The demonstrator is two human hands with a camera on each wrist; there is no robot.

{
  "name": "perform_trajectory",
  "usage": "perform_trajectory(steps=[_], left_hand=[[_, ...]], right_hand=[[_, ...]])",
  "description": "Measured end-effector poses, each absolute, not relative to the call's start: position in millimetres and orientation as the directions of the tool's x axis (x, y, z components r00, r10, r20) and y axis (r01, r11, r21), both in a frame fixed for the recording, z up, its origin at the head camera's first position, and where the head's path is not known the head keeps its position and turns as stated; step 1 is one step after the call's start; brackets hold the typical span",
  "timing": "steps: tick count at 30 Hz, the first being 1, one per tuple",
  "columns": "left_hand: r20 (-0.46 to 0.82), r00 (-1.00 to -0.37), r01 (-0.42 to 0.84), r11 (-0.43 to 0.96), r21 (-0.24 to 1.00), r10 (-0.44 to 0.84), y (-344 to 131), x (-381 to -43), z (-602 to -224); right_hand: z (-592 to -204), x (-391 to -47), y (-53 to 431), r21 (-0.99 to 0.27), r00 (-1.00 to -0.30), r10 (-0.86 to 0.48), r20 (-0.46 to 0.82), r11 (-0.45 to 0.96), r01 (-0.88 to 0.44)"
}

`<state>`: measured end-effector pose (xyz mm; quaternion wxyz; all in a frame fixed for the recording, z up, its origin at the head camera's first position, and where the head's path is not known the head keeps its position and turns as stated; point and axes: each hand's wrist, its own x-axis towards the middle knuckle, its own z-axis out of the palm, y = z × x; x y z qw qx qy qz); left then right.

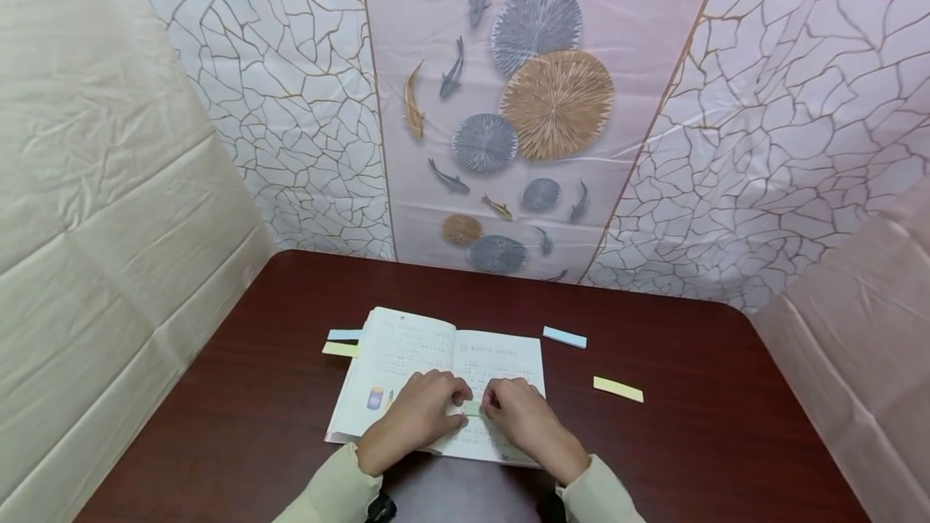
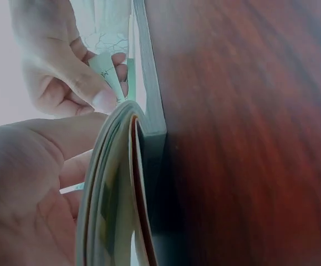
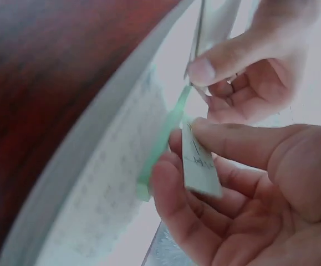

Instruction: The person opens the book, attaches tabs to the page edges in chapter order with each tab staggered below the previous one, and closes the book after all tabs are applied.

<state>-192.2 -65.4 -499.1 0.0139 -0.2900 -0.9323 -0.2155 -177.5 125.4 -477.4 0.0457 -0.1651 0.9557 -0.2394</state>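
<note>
An open book (image 1: 494, 353) lies on the table, and both hands are over its lower middle. My right hand (image 1: 525, 418) pinches a pale green sticky note (image 3: 199, 163) with dark handwriting between thumb and fingers. Just beside it, a green sticky-note pad (image 3: 163, 147) lies on the right page. My left hand (image 1: 425, 410) is at the book's fold, near the pad's left end. Its thumb and forefinger are bent but stand apart in the head view. In the left wrist view the raised pages (image 2: 102, 188) hide part of the left fingers.
Blue (image 1: 345, 335) and yellow tabs (image 1: 340, 349) stick out from the book's left edge. To the right of the book, a blue strip pad (image 1: 564, 337) and a yellow strip pad (image 1: 618, 389) lie on the dark red table (image 1: 697, 442). Patterned cloth (image 1: 487, 208) hangs behind.
</note>
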Motion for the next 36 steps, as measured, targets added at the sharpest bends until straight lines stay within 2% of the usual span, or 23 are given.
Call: perform_trajectory(steps=[5, 11, 15, 20, 26, 36], left_hand=[[0.122, -0.852, 0.508, 0.750, 0.424, 0.509, -58.9, -190.6, -504.5], [0.086, -0.867, 0.467, 0.740, 0.484, 0.491, -52.3, -189.4, -507.7], [0.083, -0.873, 0.453, 0.737, 0.502, 0.480, -53.6, -189.7, -507.2], [0.081, -0.882, 0.436, 0.737, 0.517, 0.465, -59.5, -190.6, -506.5], [0.080, -0.887, 0.424, 0.736, 0.528, 0.454, -63.1, -194.7, -504.0], [0.060, -0.892, 0.409, 0.745, 0.527, 0.448, -61.4, -195.8, -505.5]], right_hand=[[-475.9, -172.8, 140.2, -0.572, -0.933, -0.356, -0.046, 0.775, -0.267], [-472.9, -165.3, 173.6, -0.638, -0.972, -0.229, -0.055, 0.757, -0.142], [-470.7, -169.4, 199.6, -0.707, -0.981, -0.163, -0.104, 0.706, -0.042], [-472.5, -180.6, 232.8, -0.773, -0.951, -0.240, -0.197, 0.634, 0.000], [-474.9, -195.2, 250.6, -0.776, -0.881, -0.360, -0.306, 0.631, 0.012], [-480.1, -212.0, 253.4, -0.739, -0.846, -0.412, -0.339, 0.673, -0.031]])
